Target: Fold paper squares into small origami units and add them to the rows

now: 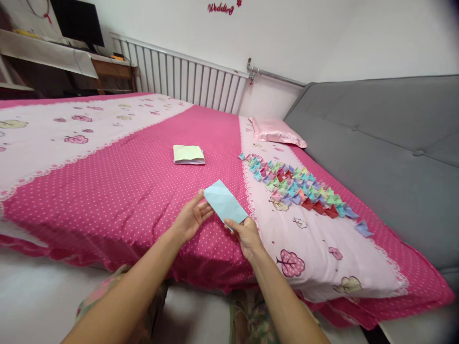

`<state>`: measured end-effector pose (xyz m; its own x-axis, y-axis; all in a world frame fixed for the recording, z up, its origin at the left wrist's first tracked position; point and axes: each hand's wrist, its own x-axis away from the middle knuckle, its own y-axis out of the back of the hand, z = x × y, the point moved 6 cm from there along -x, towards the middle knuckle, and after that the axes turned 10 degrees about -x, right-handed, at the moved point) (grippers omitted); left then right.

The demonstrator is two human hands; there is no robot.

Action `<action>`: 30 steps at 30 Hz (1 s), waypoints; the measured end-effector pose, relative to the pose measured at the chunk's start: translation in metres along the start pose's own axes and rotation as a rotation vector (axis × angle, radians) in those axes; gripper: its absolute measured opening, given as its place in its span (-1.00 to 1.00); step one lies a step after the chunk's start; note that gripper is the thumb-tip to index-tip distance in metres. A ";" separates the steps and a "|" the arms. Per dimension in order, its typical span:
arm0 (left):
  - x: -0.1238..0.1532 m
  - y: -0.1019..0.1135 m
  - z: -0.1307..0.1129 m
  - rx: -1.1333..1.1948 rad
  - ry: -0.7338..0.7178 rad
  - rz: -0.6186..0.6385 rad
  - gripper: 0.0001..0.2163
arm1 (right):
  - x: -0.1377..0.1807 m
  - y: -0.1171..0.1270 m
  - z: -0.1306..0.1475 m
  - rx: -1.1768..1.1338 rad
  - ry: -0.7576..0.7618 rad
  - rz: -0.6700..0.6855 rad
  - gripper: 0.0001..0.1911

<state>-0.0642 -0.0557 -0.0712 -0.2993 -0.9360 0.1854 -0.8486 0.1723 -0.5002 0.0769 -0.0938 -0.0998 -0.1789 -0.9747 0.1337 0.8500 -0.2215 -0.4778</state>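
Observation:
A light blue sheet of paper (225,200), folded into a rectangle with crease lines, is held tilted above the pink bedspread. My right hand (247,235) grips its lower right end, thumb on top and the other fingers behind. At the left corner, the thumb side of my left hand (191,217) meets the paper, its other fingers loosely curled below. Beyond them lies a stack of paper squares (188,154), pale yellow-green on top. To the right, many small folded paper boats (294,184) in several colours stand in rows on the bedspread.
The bed (136,181) has a pink and white printed cover. A pink pillow (278,131) lies by the grey padded headboard (380,138) on the right. Behind stands a white radiator (182,74). A desk (114,69) with a black monitor (78,24) is at the far left.

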 end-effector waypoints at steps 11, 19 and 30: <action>-0.002 0.010 0.010 -0.097 0.016 -0.193 -0.94 | 0.013 -0.019 0.016 0.090 0.027 0.264 -0.50; 0.007 0.016 0.012 -0.188 0.209 -0.118 -0.91 | 0.016 -0.006 0.043 0.384 0.172 0.520 -0.33; 0.011 0.000 0.025 -0.333 0.272 0.016 -0.86 | 0.010 -0.012 0.039 0.596 0.299 0.535 -0.76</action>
<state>-0.0569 -0.0736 -0.0905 -0.3800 -0.8247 0.4188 -0.9240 0.3175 -0.2131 0.0849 -0.0999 -0.0588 0.2687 -0.9291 -0.2542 0.9610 0.2407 0.1360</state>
